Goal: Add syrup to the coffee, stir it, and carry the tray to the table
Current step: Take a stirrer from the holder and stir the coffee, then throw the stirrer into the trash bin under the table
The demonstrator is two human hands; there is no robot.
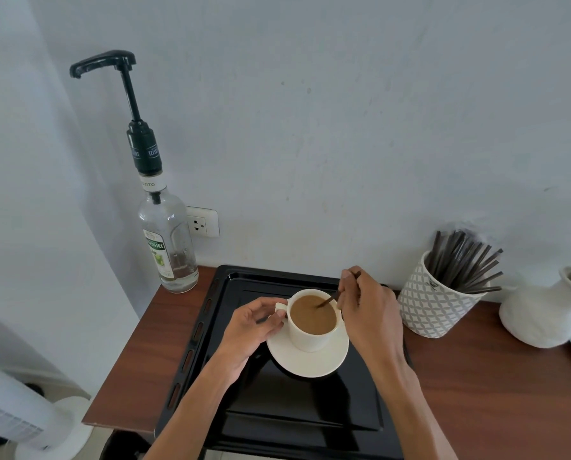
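Observation:
A cream cup point(312, 336) full of light brown coffee stands on a cream saucer point(324, 363), on a black tray point(231, 343). My left hand point(254, 330) pinches the cup's handle at its left side. My right hand point(367, 310) holds a thin dark stirrer point(329, 300) whose tip dips into the coffee. A clear syrup bottle point(168, 240) with a tall black pump stands on the counter to the tray's far left, against the wall.
A patterned pot point(433, 310) with several dark stirrers stands right of the tray. Beside it sits a white jug point(543, 313). The brown wooden counter point(493, 393) ends at its left edge near a white fan point(28, 426). A wall socket point(203, 224) is behind the bottle.

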